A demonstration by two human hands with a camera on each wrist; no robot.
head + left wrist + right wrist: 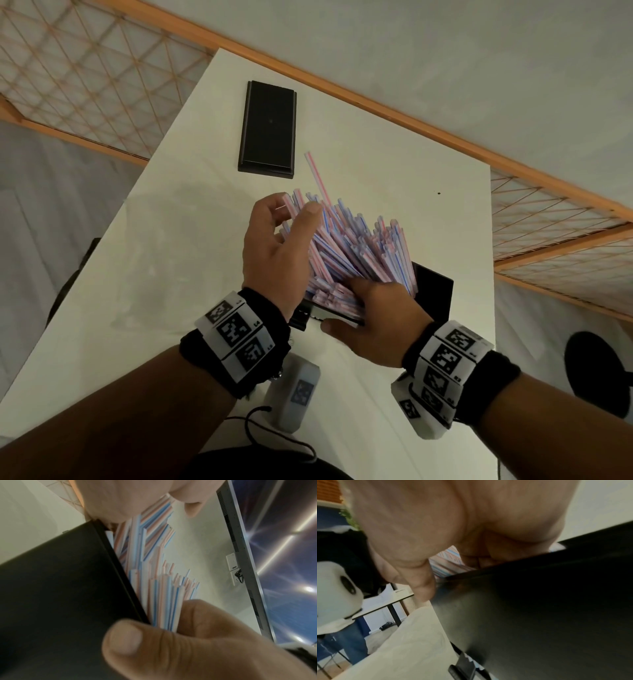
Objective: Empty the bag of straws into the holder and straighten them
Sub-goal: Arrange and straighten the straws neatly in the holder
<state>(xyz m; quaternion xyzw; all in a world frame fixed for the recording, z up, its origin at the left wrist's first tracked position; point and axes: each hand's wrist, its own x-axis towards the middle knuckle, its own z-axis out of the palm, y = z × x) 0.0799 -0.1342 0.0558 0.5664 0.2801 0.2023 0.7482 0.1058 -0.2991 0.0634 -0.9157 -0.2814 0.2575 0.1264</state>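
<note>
Striped pink, blue and white straws (349, 246) fan out of a black holder (433, 291) at the middle of the white table (164, 274). My left hand (291, 212) grips the far ends on the fan's left side, thumb on top and fingers curled behind. One straw (317, 178) pokes out beyond the rest. My right hand (342, 305) grips the holder's near rim, fingers over the straws and thumb along the outer wall. The left wrist view shows the holder (60, 588), the straws (154, 545) and my right thumb (123, 639). No bag is in view.
A flat black rectangular lid or tray (267, 126) lies at the far side of the table. A small black notched part (301, 317) sits under the holder's near left corner. Wooden lattice partitions (85, 78) flank the table. A monitor (240, 547) stands against the wall.
</note>
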